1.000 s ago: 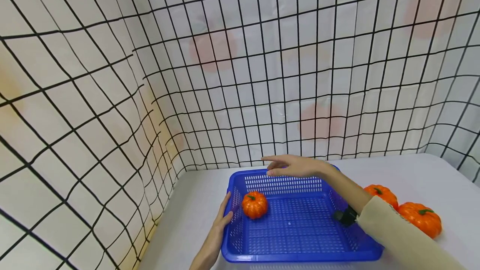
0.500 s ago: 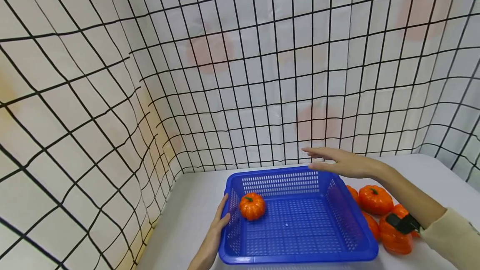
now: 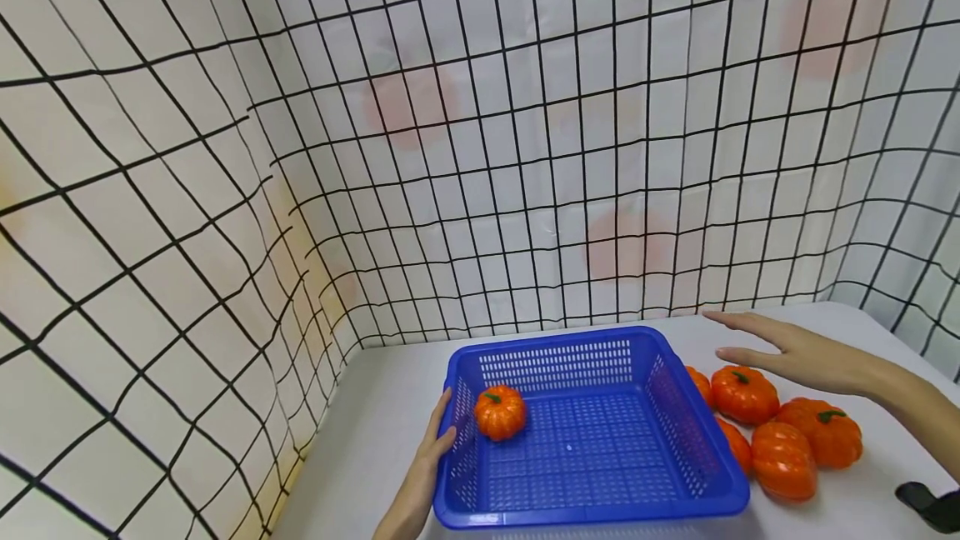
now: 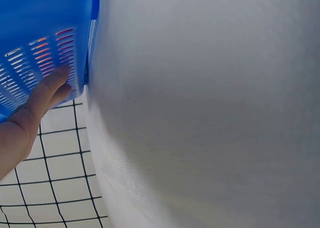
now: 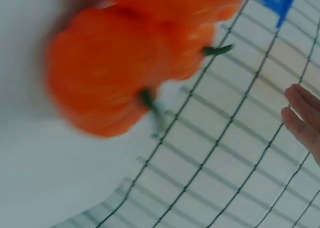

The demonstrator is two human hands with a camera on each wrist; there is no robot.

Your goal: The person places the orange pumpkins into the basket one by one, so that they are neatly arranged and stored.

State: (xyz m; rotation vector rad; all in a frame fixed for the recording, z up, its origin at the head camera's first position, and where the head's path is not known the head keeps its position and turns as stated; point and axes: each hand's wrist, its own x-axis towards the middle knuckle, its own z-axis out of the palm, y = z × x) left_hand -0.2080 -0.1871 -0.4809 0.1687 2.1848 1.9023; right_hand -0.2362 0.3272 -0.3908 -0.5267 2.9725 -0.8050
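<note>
A blue perforated basket (image 3: 585,507) stands on the white table, with one small orange pumpkin (image 3: 499,412) inside near its left wall. My left hand (image 3: 435,448) rests flat against the basket's left outer wall (image 4: 35,62), fingers (image 4: 52,87) straight. My right hand (image 3: 787,350) hovers open, palm down, above a cluster of several orange pumpkins (image 3: 780,432) to the right of the basket, touching none of them. In the right wrist view the pumpkins (image 5: 115,82) fill the frame, blurred, and my fingertips (image 5: 302,118) show at the right edge.
White sheets with a black grid (image 3: 480,148) wall in the table at the back and left. A black object (image 3: 930,505) lies at the table's lower right edge. Bare white tabletop (image 3: 375,423) lies left of the basket.
My right hand has swung from above the basket's back rim rightward to above the pumpkin cluster. The left hand and basket have stayed put.
</note>
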